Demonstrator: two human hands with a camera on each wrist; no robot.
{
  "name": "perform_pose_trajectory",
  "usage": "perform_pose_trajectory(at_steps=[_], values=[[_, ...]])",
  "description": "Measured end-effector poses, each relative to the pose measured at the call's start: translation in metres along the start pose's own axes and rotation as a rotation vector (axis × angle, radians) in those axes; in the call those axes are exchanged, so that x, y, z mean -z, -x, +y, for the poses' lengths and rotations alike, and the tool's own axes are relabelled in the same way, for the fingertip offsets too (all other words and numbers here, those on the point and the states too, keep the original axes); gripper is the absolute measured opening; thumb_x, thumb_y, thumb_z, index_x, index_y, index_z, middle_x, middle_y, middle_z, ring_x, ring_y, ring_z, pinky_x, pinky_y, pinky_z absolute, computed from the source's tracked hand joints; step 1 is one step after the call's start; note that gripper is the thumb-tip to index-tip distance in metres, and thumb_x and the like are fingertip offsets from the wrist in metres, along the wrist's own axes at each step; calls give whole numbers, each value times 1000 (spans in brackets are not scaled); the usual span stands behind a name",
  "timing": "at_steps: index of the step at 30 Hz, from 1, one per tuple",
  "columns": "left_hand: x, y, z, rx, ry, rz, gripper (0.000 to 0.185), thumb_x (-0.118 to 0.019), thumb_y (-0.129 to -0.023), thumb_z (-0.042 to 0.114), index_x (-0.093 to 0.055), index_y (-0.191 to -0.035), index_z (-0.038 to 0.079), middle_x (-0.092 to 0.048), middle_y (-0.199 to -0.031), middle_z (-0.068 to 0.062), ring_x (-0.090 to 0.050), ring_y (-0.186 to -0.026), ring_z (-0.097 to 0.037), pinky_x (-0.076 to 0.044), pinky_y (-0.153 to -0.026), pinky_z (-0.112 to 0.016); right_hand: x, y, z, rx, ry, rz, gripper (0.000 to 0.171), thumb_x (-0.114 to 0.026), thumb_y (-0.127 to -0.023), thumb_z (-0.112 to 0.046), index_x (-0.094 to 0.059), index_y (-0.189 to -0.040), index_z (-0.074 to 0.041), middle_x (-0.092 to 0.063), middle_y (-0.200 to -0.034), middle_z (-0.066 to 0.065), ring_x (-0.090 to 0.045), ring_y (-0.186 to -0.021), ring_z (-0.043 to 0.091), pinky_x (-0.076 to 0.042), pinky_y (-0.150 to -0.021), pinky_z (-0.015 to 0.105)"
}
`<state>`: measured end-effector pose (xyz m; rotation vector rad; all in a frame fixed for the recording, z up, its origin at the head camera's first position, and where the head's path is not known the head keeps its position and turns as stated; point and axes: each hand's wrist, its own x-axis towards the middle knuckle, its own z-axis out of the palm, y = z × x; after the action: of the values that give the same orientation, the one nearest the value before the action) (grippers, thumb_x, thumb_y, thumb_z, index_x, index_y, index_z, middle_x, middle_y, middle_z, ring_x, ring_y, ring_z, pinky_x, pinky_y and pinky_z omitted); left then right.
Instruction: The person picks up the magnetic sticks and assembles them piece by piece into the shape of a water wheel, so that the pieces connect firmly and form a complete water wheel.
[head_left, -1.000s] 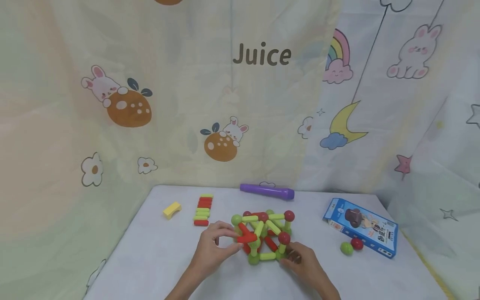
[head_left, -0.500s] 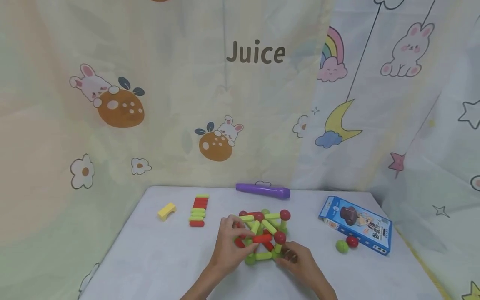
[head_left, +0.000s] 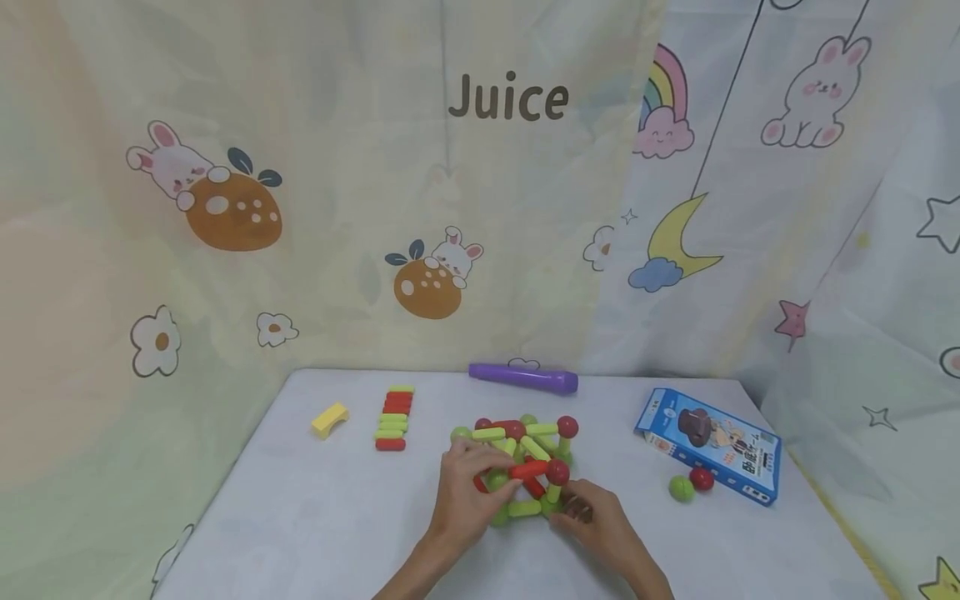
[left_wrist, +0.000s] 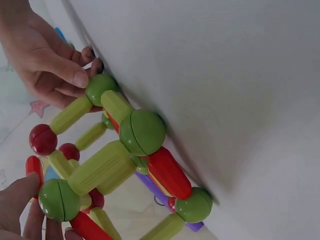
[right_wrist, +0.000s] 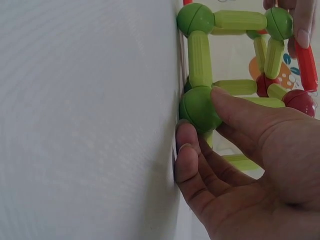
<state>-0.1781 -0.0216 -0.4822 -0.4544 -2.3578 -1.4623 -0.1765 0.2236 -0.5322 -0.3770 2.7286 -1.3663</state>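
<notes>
Yellow block (head_left: 330, 418): lying at the far left of the worktop (head_left: 315, 517), well apart from the hands.
Spare rods (head_left: 393, 418): red and green sticks lying stacked in a row just right of the block, near for picking.
Left hand (head_left: 467, 492): curling its fingers round a red rod (head_left: 528, 469), pinching it against the frame's front face.
Rod-and-ball frame (head_left: 525, 462): standing mid-worktop between both hands; green and red balls are joining its rods.
Purple tube (head_left: 523, 379): lying behind the frame at the worktop's back edge.
Right hand (head_left: 600, 525): pinching the lower green corner ball (right_wrist: 199, 107) with thumb and fingers, apparently steadying the frame.
Loose balls (head_left: 690, 483): one green, one red, touching, lying beside the blue box (head_left: 708, 446) at the right.
</notes>
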Motion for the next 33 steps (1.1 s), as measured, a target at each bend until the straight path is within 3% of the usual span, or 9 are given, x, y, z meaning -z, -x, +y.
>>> perform_pose_trajectory(at_steps=[5, 12, 21, 29, 33], values=[[-2, -1, 2, 15, -42, 2, 21, -96, -84, 22, -86, -101, 30, -78, -97, 24, -48, -95, -8, -30, -82, -38, 0, 0, 2, 13, -3, 4, 35, -89, -89, -14, -75, -120, -7, -73, -103, 0, -62, -81, 9, -56, -73, 22], [0, -2, 0, -17, -88, 5, 22, -97, -82, 21, -88, -101, 26, -78, -101, 20, -50, -99, -8, -29, -82, -38, 0, 0, 2, 15, -8, -5, 36, -89, -89, -14, -75, -121, -7, -73, -104, 1, -63, -81, 8, -57, -73, 22], [0, -3, 0, 37, -76, -51, 20, -96, -84, 24, -87, -101, 28, -78, -100, 20, -52, -97, -8, -30, -84, -40, 2, -1, 3, 11, -18, -11, 36, -89, -89, -13, -75, -122, -6, -72, -103, 2, -62, -81, 8, -56, -72, 23], [-1, -1, 1, 27, -126, -22, 20, -98, -81, 21, -88, -98, 20, -59, -103, 12, -50, -107, -16, -35, -91, -45, 2, 0, 3, 10, -28, -18, 37, -89, -89, -13, -75, -122, -5, -72, -103, 2, -62, -81, 9, -56, -72, 23], [-1, -1, 1, 4, -169, -18, 20, -98, -80, 21, -88, -97, 22, -55, -102, 13, -48, -106, -15, -35, -88, -43, 2, 0, 2, 9, -27, -17, 36, -89, -89, -13, -75, -122, -6, -72, -103, 2, -62, -82, 10, -56, -72, 23]])
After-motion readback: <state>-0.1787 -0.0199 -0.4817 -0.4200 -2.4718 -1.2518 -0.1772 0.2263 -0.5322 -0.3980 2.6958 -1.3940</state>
